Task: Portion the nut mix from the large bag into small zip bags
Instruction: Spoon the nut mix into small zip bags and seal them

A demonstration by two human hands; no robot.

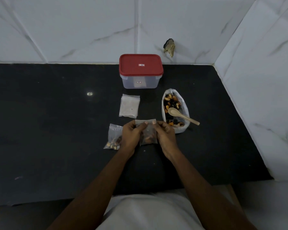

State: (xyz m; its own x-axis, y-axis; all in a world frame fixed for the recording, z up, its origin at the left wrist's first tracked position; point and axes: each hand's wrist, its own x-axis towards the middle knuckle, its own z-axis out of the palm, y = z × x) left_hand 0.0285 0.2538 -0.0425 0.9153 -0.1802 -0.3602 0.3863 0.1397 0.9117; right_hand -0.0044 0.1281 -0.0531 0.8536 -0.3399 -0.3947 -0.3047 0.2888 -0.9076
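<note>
A small zip bag (148,136), partly filled with nut mix, is held upright just above the counter (56,130), close to the front middle of the dark surface. To its right the large bag (184,112) lies open, white-sided, with cashews, dark fruit and orange pieces showing; a pale spoon (181,115) rests in it, bowl on the nuts and handle sticking out over the right rim. Just left of the held bag lies a second small bag (114,138) with nuts in its lower end, partly hidden behind the left hand. Farther back is a flat stack of empty zip bags (129,106), and behind that, against the wall, a clear container with a red lid (140,70).

The counter is black and polished, with one bright glint of light. White marble-veined tiles (90,30) cover the back wall and the side wall at right; a small dark scrap (169,47) clings to the back wall.

The left hand (131,135) and right hand (165,136) sit close together, each curled around one side of the held bag, thumbs pinching its top edge.
</note>
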